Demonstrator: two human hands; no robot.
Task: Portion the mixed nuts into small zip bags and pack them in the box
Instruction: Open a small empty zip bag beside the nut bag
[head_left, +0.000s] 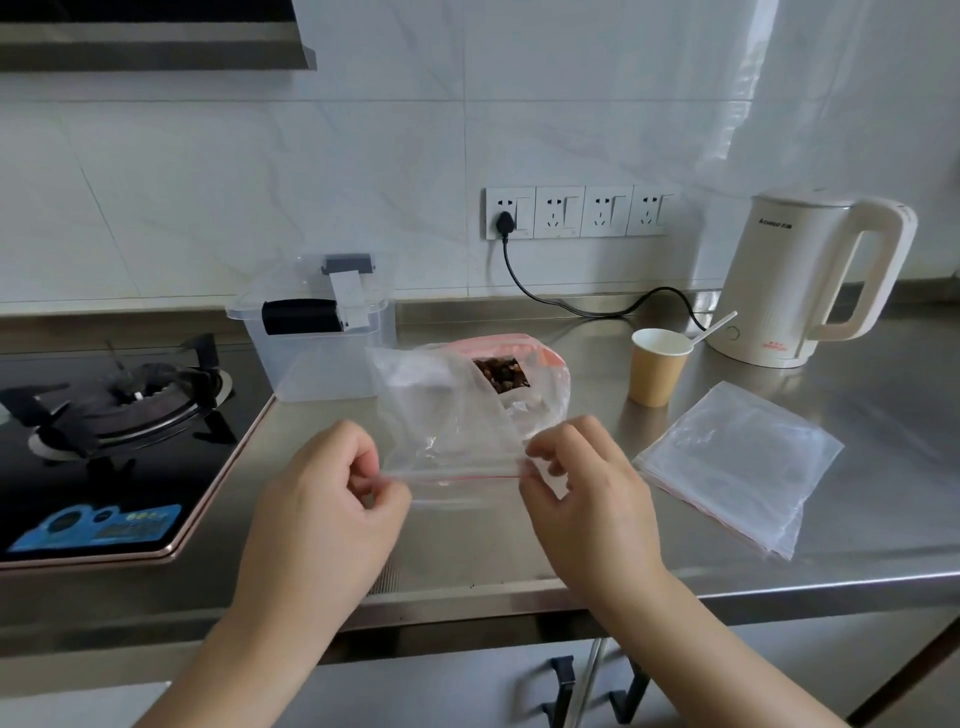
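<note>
An empty clear zip bag (441, 415) with a red seal line is held above the steel counter. My left hand (332, 493) pinches its near left corner and my right hand (576, 478) pinches its near right corner. Behind it lies the pink bag of mixed nuts (511, 371), its dark contents showing through a window and partly hidden by the held bag. A clear plastic box (317, 338) with a grey latch stands at the back left, its lid leaning inside it. A stack of empty zip bags (737, 462) lies flat to the right.
A brown paper cup (657, 371) with a white spoon (714, 327) stands behind the bag stack. A cream electric kettle (810, 275) sits at the back right, its black cord (545, 299) running to the wall sockets. A gas hob (114, 415) fills the left. The counter's front edge (519, 597) lies below my hands.
</note>
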